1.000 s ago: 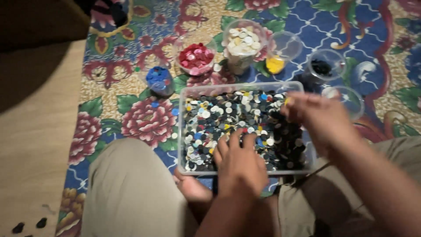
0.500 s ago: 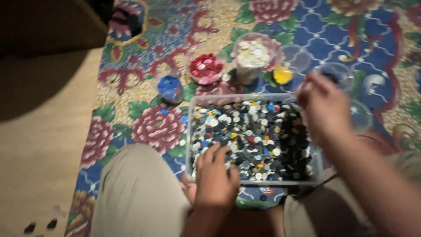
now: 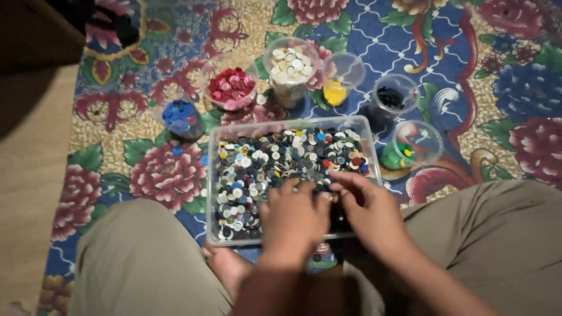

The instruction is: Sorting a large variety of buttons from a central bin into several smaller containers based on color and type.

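Clear plastic tub (image 3: 213, 193) of mixed buttons (image 3: 263, 164) — both hands' fingers (left hand (image 3: 295, 219), right hand (image 3: 369, 210)) spread, pressing in.

A single view is provided, taken from a camera worn on the head. The scene is looked down on steeply, almost from straight above, facing forward over the person's lap. The tray (image 3: 218, 175) of buttons is taken as landmark; it is placed slightly left of frame centre. The view is close: the tray is seen in full, and single buttons can be told apart. Below the tray, toward the camera, both knees are cut by the lower edge. Beyond the tray, toward the top edge, a row of cups (image 3: 343, 70) is included on the carpet (image 3: 468, 82). Left of the tray, a strip of bare floor (image 3: 29, 175) is caught. No second view is available, so no overlap is recorded.
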